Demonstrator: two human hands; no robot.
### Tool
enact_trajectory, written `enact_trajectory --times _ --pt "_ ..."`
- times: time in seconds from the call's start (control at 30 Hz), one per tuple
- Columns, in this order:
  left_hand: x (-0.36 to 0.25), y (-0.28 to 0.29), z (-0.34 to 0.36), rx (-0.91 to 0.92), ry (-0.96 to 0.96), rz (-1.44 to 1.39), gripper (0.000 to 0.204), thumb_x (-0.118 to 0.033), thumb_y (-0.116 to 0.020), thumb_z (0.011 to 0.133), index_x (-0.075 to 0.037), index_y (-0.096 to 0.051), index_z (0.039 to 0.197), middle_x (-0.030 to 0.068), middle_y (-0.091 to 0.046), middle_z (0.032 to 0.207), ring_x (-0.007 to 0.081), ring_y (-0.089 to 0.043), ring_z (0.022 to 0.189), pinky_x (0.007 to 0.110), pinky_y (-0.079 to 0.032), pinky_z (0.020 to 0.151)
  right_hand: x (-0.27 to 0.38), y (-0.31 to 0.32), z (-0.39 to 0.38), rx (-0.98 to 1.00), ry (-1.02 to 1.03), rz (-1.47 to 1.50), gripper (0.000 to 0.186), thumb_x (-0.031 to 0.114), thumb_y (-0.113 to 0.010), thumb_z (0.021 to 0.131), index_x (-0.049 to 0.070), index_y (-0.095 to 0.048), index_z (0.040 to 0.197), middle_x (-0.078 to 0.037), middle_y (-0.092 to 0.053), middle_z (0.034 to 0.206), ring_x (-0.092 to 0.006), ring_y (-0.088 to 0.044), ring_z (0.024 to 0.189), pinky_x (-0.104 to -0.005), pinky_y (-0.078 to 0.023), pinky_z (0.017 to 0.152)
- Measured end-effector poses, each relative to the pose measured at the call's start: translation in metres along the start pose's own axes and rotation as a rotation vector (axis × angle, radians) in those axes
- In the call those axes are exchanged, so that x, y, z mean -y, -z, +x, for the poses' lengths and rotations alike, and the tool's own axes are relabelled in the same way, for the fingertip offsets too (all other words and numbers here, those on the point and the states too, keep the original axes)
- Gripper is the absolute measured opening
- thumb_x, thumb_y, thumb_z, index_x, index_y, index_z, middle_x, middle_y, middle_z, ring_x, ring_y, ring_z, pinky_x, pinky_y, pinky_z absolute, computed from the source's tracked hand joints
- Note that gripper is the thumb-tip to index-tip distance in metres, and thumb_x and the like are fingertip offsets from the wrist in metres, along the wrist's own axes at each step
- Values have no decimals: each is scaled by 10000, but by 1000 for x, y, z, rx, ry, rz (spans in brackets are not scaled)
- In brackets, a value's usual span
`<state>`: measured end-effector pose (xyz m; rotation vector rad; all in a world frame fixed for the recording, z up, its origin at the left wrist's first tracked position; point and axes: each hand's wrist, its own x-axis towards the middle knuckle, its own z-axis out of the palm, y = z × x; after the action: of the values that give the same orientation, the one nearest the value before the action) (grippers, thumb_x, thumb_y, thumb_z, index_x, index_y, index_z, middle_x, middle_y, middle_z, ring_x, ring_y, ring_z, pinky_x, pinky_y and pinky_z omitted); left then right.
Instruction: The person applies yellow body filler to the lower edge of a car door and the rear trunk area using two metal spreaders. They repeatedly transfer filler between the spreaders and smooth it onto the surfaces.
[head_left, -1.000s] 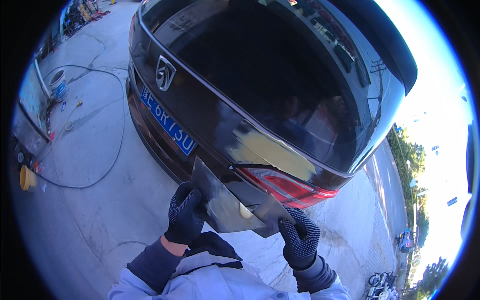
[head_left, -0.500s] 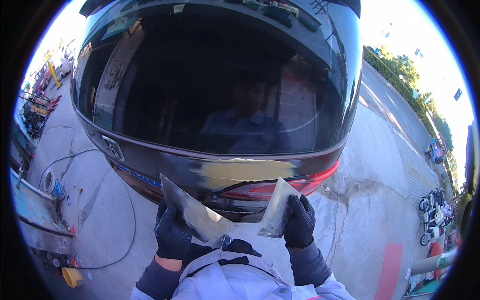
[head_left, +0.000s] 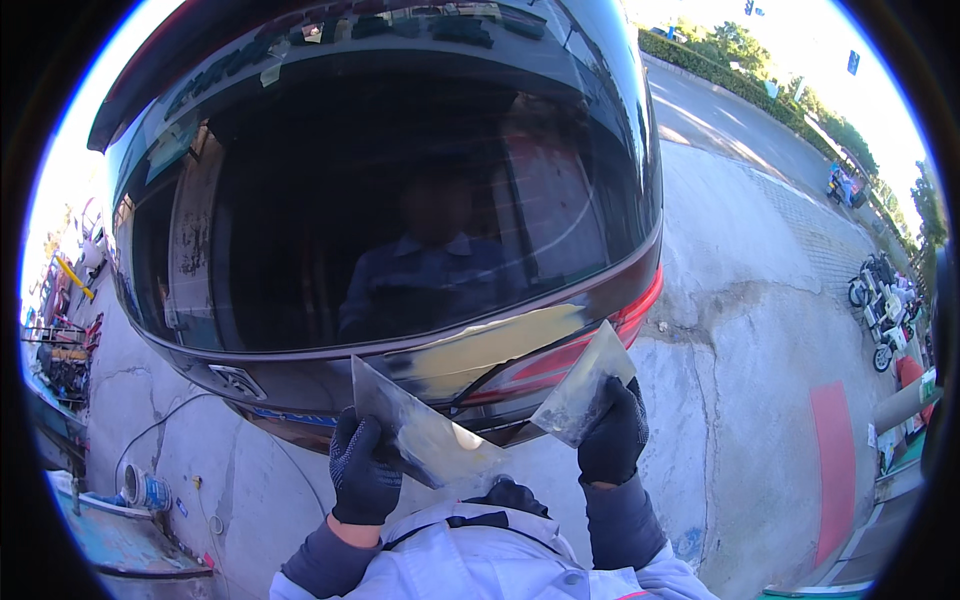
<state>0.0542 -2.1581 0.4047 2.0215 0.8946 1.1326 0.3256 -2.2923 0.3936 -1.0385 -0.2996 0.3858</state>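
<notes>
Black dotted gloves cover both hands. My left hand (head_left: 364, 468) is closed on the edge of a thin, smeared putty board (head_left: 415, 422), with a small cream lump of putty (head_left: 466, 438) near its edge. Closed around a flat, pale putty spreader (head_left: 590, 385) is my right hand (head_left: 613, 432). The spreader is tilted, its upper corner overlapping the red tail light (head_left: 640, 308) in view; whether they touch, I cannot tell. Just beyond both tools, a beige putty patch (head_left: 490, 350) is spread across the dark car's tailgate (head_left: 320, 372), above the light.
The car's large rear window (head_left: 380, 250) rises ahead, full of reflections. On the concrete at the left lie a hose (head_left: 150, 432) and a white bucket (head_left: 150, 488), near a worn bench (head_left: 130, 540). Parked motorbikes (head_left: 885, 310) stand at the far right.
The view has turned, so the car now sits further left and slanted. Both tools remain in my hands; the spreader appears higher, in front of the tail light's right part.
</notes>
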Motion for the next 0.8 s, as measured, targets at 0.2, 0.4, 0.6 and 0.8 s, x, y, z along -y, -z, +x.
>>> enact_trajectory --times 0.2,0.4,0.6,0.8 --pt "-8 12 18 -26 127 -291 156 17 -557 990 75 -631 1114 179 -602 1096 308 -611 966 378 -524 808 39 -44 -82 381 15 -348 240 7 -682 886 -70 -672 1113 -201 -692 992 -339 -685 873 -378 -543 800" --pt "-2 32 37 -135 37 -252 172 37 -604 947 84 -632 1110 165 -604 1016 278 -609 888 358 -518 769 29 -60 -66 633 134 -602 219 85 -663 946 -59 -699 1108 -136 -720 996 -193 -671 905 -346 -538 803" --pt "2 34 36 -236 483 -934 196 78 -614 920 94 -636 1114 181 -607 1062 287 -617 908 340 -524 797 7 -56 -13 -46 -31 -248 338 201 -649 1006 -96 -681 1166 -113 -730 1009 -138 -646 899 -292 -517 837" --pt "8 36 33 -269 553 -982 205 85 -627 910 88 -638 1114 188 -612 1064 291 -620 905 339 -525 799 -13 -53 9 -83 23 -291 359 220 -670 983 -84 -670 1173 -91 -713 1016 -134 -634 896 -284 -499 831"
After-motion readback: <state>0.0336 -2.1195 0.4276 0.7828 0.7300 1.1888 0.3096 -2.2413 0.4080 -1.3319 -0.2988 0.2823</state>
